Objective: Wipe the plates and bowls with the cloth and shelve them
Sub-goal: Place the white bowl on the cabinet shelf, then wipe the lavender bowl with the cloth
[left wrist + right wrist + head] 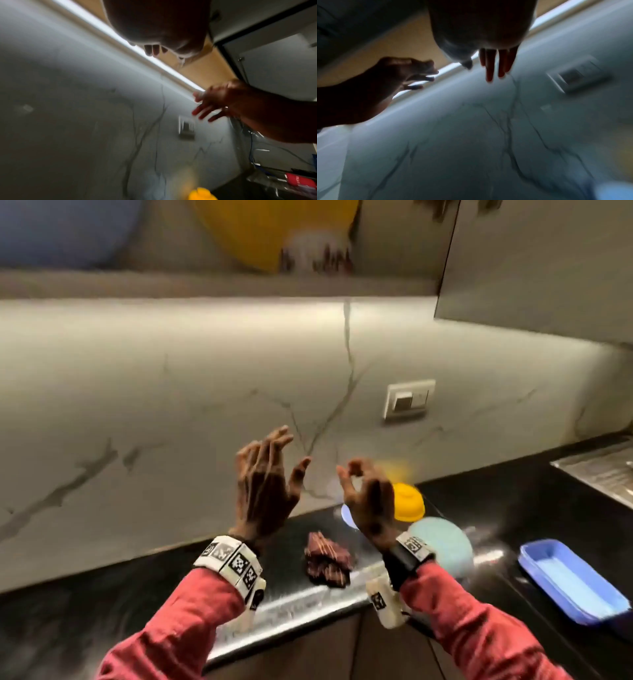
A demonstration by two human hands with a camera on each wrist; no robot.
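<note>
Both my hands are raised in front of the marble wall and hold nothing. My left hand has its fingers spread and nearly straight; in the left wrist view only its fingertips show. My right hand hangs loosely curled just right of it, fingers pointing at the wall. Below them on the black counter lies a crumpled dark red cloth. An upturned yellow bowl and a pale blue bowl stand behind my right wrist. On the shelf above lean a yellow plate and a blue plate.
A blue rectangular tray sits at the counter's right front. A steel sink drainboard lies at the far right. A wall switch is on the backsplash, and an open cabinet door hangs at the upper right.
</note>
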